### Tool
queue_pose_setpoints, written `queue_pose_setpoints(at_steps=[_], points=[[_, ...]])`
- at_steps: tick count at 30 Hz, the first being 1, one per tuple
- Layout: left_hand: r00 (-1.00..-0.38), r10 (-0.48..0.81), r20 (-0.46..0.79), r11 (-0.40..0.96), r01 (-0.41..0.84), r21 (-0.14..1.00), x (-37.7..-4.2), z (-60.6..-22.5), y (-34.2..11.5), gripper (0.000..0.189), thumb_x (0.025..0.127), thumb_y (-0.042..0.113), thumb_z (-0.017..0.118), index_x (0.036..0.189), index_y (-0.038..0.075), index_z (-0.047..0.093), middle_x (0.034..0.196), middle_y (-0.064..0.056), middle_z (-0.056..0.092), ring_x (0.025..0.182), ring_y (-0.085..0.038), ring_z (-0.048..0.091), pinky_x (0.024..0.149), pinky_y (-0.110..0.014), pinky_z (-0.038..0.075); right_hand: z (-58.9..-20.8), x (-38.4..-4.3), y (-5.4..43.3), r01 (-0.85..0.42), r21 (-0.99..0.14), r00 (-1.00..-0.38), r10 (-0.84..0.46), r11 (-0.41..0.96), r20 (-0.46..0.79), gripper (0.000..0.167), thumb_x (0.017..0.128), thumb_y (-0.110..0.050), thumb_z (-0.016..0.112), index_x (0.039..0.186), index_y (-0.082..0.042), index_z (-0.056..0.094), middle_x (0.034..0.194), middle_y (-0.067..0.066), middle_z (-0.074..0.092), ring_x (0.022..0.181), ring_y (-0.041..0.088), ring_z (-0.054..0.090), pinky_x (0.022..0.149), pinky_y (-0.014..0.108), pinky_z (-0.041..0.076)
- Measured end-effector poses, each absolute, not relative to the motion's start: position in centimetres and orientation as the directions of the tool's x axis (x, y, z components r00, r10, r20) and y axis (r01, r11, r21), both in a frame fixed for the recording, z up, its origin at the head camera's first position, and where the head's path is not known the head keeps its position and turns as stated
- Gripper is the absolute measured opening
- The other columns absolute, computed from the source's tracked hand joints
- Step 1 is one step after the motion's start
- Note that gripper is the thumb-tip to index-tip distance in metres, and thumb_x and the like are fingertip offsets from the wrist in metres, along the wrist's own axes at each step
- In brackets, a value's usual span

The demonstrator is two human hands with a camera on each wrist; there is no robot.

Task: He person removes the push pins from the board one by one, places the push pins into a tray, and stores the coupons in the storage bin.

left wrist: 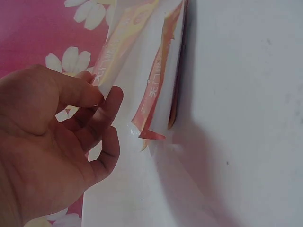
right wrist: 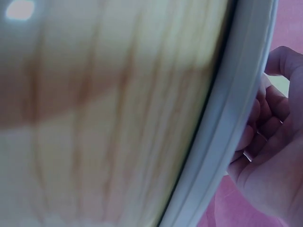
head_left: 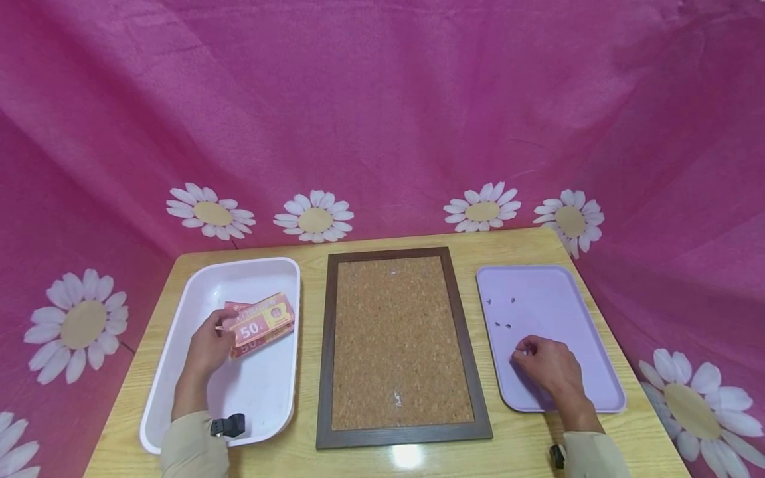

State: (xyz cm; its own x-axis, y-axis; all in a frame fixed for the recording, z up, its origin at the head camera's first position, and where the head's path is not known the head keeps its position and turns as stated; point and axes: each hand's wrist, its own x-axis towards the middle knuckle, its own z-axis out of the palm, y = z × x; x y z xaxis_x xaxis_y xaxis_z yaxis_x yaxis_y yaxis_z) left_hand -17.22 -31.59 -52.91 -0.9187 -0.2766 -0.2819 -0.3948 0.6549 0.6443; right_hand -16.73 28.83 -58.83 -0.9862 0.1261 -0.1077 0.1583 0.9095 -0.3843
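My left hand (head_left: 210,346) pinches the left end of a red and yellow paper voucher (head_left: 276,313) printed with "50", between thumb and fingers, over the white basin (head_left: 242,411). Below it lie more such vouchers (left wrist: 156,90), one with a bent-over end in the left wrist view. My right hand (head_left: 552,366) is low over the purple tray (head_left: 576,312), thumb and index finger curled toward each other; I cannot tell whether something small is between them. Near its fingertips several tiny dark pieces (head_left: 508,326) lie scattered on the tray. In the right wrist view the tray rim hides the fingertips.
A cork board (head_left: 397,345) in a dark brown frame lies flat between basin and tray. All rest on a wood-grain table (head_left: 307,279). A pink cloth (head_left: 382,119) with white daisies stands behind and at both sides.
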Motion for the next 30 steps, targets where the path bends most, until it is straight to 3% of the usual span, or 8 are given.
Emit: queue_pose_setpoints(at_steps=[5,14,20,25,30], points=[[-0.924,-0.255,-0.284,0.669,-0.381,0.639,-17.15,-53.17,-31.79,0.048,0.089,0.006,0.043,0.137,0.004,0.044,0.122,-0.025,0.051,0.098,-0.032,0.052,0.067,-0.028,0.044,-58.84,-16.68,28.95,0.166,-0.391,-0.985,0.132,0.905,-0.111,0.012,0.077,-0.03,0.063,0.082,-0.021,0.069,0.073,-0.002,0.066,0.066,0.019,0.057,0.053,0.032,0.039],[-0.895,-0.25,-0.37,0.646,-0.438,0.624,-17.1,-53.57,-32.09,0.054,0.088,0.008,0.046,0.141,0.007,0.039,0.135,-0.024,0.043,0.11,-0.035,0.048,0.074,-0.031,0.045,-58.84,-16.69,29.09,0.153,-0.389,-0.988,0.127,0.909,-0.09,0.013,0.078,-0.03,0.062,0.083,-0.021,0.069,0.071,-0.003,0.066,0.066,0.02,0.058,0.054,0.032,0.039],[-0.906,-0.241,-0.347,0.673,-0.414,0.613,-17.09,-53.7,-32.22,0.058,0.083,0.005,0.051,0.14,0.004,0.04,0.133,-0.025,0.043,0.108,-0.036,0.048,0.073,-0.031,0.044,-58.98,-16.58,29.08,0.145,-0.384,-0.989,0.119,0.912,-0.09,0.014,0.079,-0.03,0.062,0.085,-0.021,0.069,0.072,-0.003,0.065,0.067,0.02,0.057,0.054,0.031,0.038],[-0.928,-0.214,-0.305,0.701,-0.363,0.614,-17.11,-53.84,-32.26,0.059,0.08,0.003,0.055,0.137,-0.001,0.042,0.132,-0.027,0.047,0.11,-0.038,0.05,0.082,-0.039,0.044,-59.1,-16.47,29.18,0.155,-0.376,-0.986,0.123,0.913,-0.11,0.016,0.08,-0.032,0.062,0.088,-0.02,0.069,0.073,-0.003,0.063,0.067,0.02,0.055,0.054,0.031,0.036],[-0.924,-0.208,-0.322,0.692,-0.372,0.619,-17.16,-53.85,-32.3,0.054,0.087,0.006,0.053,0.138,-0.004,0.04,0.135,-0.031,0.044,0.118,-0.044,0.047,0.095,-0.052,0.042,-59.26,-16.32,29.29,0.158,-0.369,-0.984,0.116,0.916,-0.133,0.017,0.081,-0.033,0.062,0.09,-0.02,0.069,0.074,-0.003,0.061,0.066,0.019,0.053,0.054,0.03,0.035]])
